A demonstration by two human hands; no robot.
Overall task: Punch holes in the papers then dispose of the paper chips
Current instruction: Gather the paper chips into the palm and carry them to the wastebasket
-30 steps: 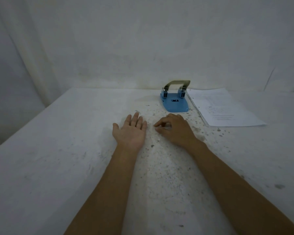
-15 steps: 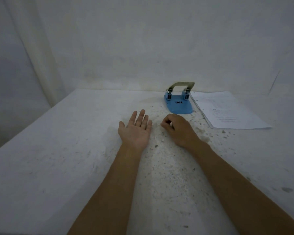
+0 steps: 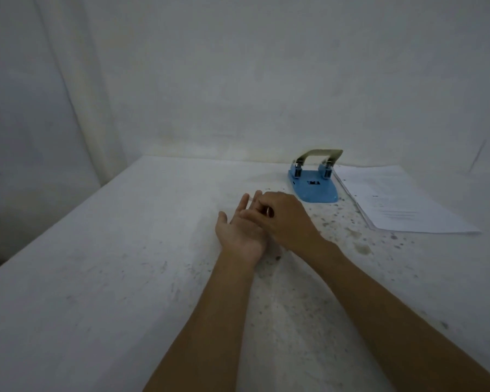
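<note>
The left hand [image 3: 239, 230] lies palm up on the counter [image 3: 125, 278], fingers spread and slack — its grip is fully open and closed on nothing, and it reads as a tray held ready to receive. The right hand [image 3: 287, 219] sits across it, knuckles up, fingertips [image 3: 262, 209] bunched together over the left palm. That pinch looks like the kind used to carry something tiny, so my guess is that it is dropping paper chips into the waiting palm; whether anything is actually between the fingers I cannot tell (the chips would be too small, and the hand's back hides the tips).

The hole punch [image 3: 314, 179] stands on the far right of the counter, lever up and untouched, with its blue base toward the hands. Just to its right lies the stack of papers [image 3: 399, 202], flat and squared, its left edge close beside the punch — presumably set aside there because the punching is done. Pale and dark specks [image 3: 337, 216] are scattered on the counter between the punch and the hands, thickest on the right; some may be chips, others stains, and I cannot sort them. Collecting by hand into a cupped palm makes sense here, since no bin or tray is in view.
</note>
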